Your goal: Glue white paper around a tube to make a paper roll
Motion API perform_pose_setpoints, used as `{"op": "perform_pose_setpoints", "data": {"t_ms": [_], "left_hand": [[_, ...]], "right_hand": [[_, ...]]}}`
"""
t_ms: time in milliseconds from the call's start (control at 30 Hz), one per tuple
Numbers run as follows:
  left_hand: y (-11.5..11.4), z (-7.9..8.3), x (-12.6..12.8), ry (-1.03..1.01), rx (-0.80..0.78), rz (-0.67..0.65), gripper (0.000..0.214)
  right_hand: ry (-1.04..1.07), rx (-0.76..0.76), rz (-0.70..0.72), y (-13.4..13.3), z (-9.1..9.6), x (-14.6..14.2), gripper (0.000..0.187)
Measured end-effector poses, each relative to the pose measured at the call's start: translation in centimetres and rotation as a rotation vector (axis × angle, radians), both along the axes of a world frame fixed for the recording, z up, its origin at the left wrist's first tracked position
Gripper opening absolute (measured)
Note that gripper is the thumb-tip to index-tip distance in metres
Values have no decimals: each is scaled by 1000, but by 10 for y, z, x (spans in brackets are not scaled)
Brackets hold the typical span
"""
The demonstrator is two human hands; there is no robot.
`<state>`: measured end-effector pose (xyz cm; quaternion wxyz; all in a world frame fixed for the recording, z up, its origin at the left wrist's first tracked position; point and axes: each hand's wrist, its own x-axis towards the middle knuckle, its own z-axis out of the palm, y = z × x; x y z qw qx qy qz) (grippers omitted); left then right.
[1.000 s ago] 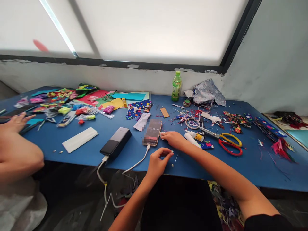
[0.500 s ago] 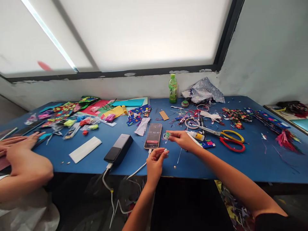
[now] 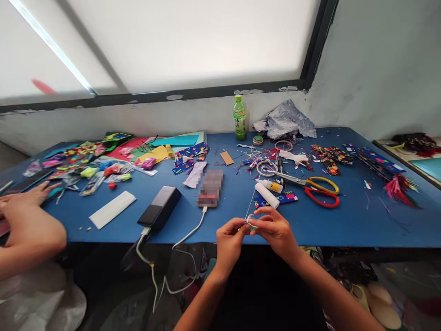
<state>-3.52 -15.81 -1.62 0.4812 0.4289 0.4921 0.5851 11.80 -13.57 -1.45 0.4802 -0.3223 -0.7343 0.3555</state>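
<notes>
My left hand (image 3: pixel 230 243) and my right hand (image 3: pixel 275 230) meet just over the table's front edge. Between their fingertips is a small whitish-green piece (image 3: pixel 252 222); its kind is too small to make out. Both hands are closed, thumb against fingers, on this piece. A thin white thread (image 3: pixel 250 203) runs from near the fingertips up towards the clutter. Just beyond my right hand lie a white roll (image 3: pixel 267 195), a small white bottle with a yellow label (image 3: pixel 273 185) and a blue patterned cloth strip (image 3: pixel 287 197).
Scissors with red and yellow handles (image 3: pixel 322 192) lie to the right. A phone (image 3: pixel 211 188) and a black power bank (image 3: pixel 159 209) sit left, joined to white cables. A green bottle (image 3: pixel 239 118) stands behind. Another person's hand (image 3: pixel 32 197) rests at far left.
My hands have come together nearer the table edge; my right hand brought the whitish-green piece down to my left. The view has shifted, and the white roll now shows more fully.
</notes>
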Motion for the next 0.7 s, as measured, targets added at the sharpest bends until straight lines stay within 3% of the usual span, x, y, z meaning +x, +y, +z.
{"op": "perform_pose_setpoints", "data": {"t_ms": [233,367,500,600,700], "left_hand": [[-29,6,24,73,-135,-347,29],[-42,-13,37,117,-214,-564,42],[-54,-44,56,283,-205,-621,35],[-67,-57,66,451,-125,-593,31],[-73,-52,59,559,55,-633,17]], "right_hand": [[-282,401,-122,-51,-8,30,52],[-383,358,-76,-80,-15,57,54],[-361,287,-65,-107,-43,81,41],[-385,215,-152,-124,-73,99,32],[-442,73,-363,-131,-108,135,29]]}}
